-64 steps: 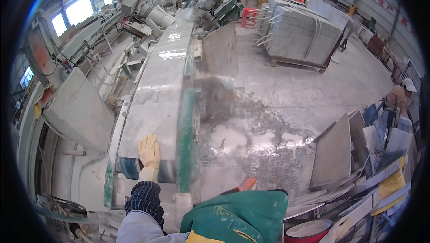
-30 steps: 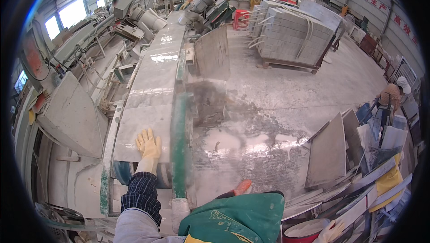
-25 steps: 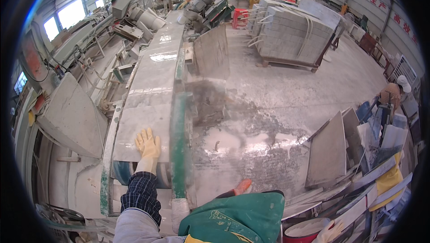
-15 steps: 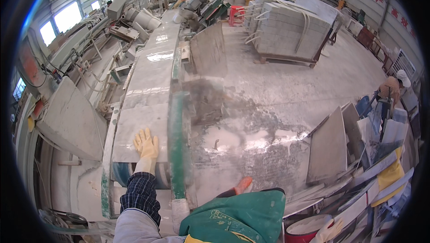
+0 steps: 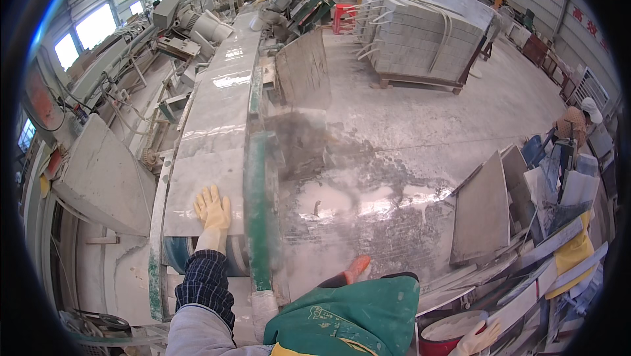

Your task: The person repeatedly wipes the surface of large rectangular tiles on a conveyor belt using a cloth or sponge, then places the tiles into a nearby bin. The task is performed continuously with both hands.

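My left hand [image 5: 211,208], in a yellow glove with a checked sleeve behind it, lies flat with fingers apart on the near end of a pale grey stone slab [image 5: 197,175]. The slab rests on a long conveyor line with a green side rail [image 5: 259,205]. More polished slabs [image 5: 227,93] lie farther along the line. My right hand [image 5: 480,337], in a pale glove, shows only partly at the lower edge beside a red basin [image 5: 453,330]; its grip is unclear. A green apron [image 5: 348,320] covers my front.
A cut slab [image 5: 302,77] stands upright beside the line. A strapped stack of stone [image 5: 427,34] sits on a pallet at the back. Several slabs [image 5: 483,208] lean at the right. The wet concrete floor [image 5: 368,192] lies between. Another person [image 5: 578,119] bends at the far right. A grey machine cover [image 5: 98,178] is at the left.
My left hand stays flat on the slab's near end. The view has tilted a little; nothing else has visibly moved.
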The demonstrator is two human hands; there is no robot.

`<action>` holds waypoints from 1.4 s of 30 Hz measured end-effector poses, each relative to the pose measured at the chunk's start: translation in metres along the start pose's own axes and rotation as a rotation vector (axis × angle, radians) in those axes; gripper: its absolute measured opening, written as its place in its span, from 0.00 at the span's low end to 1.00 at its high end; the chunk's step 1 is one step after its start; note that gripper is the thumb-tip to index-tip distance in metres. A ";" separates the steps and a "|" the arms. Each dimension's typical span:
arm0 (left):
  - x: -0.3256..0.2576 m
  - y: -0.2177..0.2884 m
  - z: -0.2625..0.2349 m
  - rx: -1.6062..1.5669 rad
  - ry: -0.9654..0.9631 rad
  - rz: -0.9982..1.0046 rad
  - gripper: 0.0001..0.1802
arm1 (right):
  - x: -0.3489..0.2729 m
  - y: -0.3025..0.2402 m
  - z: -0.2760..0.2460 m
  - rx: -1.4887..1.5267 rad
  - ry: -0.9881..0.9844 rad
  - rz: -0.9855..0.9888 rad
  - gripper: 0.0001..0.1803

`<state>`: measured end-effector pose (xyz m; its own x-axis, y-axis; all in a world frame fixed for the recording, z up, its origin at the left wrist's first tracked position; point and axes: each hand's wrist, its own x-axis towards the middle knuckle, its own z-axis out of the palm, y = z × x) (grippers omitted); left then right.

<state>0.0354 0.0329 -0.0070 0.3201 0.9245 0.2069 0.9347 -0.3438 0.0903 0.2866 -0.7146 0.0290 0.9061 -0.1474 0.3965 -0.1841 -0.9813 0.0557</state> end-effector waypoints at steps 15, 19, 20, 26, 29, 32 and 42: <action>0.005 0.002 -0.003 -0.023 -0.014 -0.002 0.35 | -0.007 0.011 0.043 0.028 0.337 -0.103 0.27; 0.007 0.004 -0.005 -0.022 -0.026 -0.010 0.36 | -0.004 0.029 0.053 0.050 0.253 -0.132 0.29; 0.008 0.004 -0.006 -0.030 -0.054 -0.025 0.36 | 0.001 0.035 0.053 0.063 0.169 -0.145 0.30; 0.021 0.000 -0.018 -0.138 -0.153 -0.061 0.36 | 0.046 0.057 0.052 0.150 -0.094 -0.117 0.32; 0.016 0.000 -0.025 -0.334 -0.105 -0.008 0.32 | 0.066 0.056 0.056 0.124 -0.081 -0.095 0.31; -0.011 0.012 -0.031 -0.503 0.020 0.171 0.28 | 0.087 0.055 0.059 0.106 -0.067 -0.026 0.30; -0.107 0.078 -0.054 -0.509 0.103 0.713 0.23 | 0.145 0.059 0.064 -0.028 -0.272 0.183 0.36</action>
<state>0.0658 -0.1018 0.0304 0.7625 0.4512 0.4637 0.3280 -0.8874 0.3241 0.4313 -0.8017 0.0311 0.9250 -0.3520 0.1434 -0.3599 -0.9324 0.0328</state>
